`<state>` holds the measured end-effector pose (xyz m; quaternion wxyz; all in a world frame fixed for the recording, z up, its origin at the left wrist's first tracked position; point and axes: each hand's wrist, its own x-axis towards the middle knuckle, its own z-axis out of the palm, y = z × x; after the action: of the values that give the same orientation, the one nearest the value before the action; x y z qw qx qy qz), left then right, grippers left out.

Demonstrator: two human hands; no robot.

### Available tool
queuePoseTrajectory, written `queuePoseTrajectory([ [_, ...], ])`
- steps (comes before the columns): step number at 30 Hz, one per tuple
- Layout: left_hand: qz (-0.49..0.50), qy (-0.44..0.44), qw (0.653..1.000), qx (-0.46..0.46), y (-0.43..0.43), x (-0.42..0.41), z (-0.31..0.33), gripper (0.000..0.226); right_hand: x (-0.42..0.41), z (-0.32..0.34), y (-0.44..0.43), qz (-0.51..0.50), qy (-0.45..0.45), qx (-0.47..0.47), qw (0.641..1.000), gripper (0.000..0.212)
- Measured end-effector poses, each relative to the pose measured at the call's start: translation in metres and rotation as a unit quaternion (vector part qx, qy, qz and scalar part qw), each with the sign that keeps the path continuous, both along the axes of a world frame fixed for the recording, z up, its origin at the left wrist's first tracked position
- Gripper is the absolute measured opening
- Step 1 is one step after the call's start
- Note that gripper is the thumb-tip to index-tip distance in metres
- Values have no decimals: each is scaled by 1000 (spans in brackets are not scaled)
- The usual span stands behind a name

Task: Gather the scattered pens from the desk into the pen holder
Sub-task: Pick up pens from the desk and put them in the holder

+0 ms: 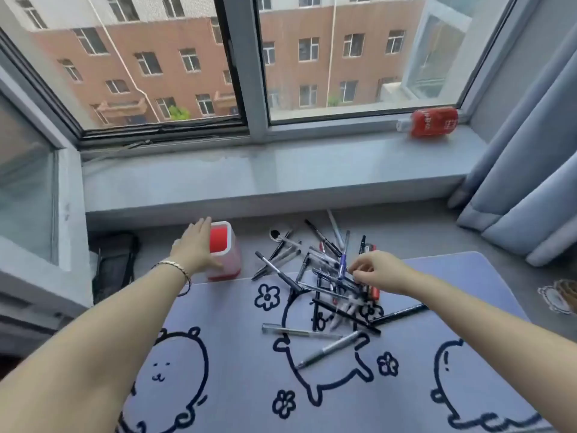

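A red pen holder [227,254] with a white rim stands upright at the far edge of the desk, left of centre. My left hand [195,248] rests against its left side, fingers wrapped around it. A heap of several pens [324,276] lies crisscrossed to the right of the holder, partly on the mat. My right hand [379,270] is over the heap's right part, its fingertips pinched among the pens; which pen they touch is blurred. Two single pens [301,333] lie nearer to me on the mat, and a dark pen [402,312] lies under my right wrist.
A pale blue desk mat [237,354] with cartoon bear drawings covers the desk. A grey windowsill [249,176] runs behind, with a red bottle [432,122] lying on it at the right. Curtains [530,182] hang at the right. A dark bag [114,264] sits left of the desk.
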<state>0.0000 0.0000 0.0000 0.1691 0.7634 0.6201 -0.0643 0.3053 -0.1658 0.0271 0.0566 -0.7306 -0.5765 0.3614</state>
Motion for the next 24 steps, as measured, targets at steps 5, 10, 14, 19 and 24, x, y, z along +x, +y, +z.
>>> queuePoseTrajectory([
  [5, 16, -73, 997, 33, 0, -1, -1, 95, -4, -19, 13, 11, -19, 9, 1000, 24],
  [10, 92, -257, 953, 130, -52, -1, 9, 95, -34, -47, 49, 35, -101, 79, 991, 29],
  [14, 144, -321, 925, 143, -104, -2, 15, 98, -58, -72, 85, 51, -199, 86, 975, 23],
  [19, 176, -343, 918, 92, -140, -6, 5, 99, -70, -86, 107, 117, -316, 33, 941, 21],
  [24, 184, -347, 917, 66, -155, -8, 3, 101, -84, -83, 103, 134, -268, 80, 951, 22],
])
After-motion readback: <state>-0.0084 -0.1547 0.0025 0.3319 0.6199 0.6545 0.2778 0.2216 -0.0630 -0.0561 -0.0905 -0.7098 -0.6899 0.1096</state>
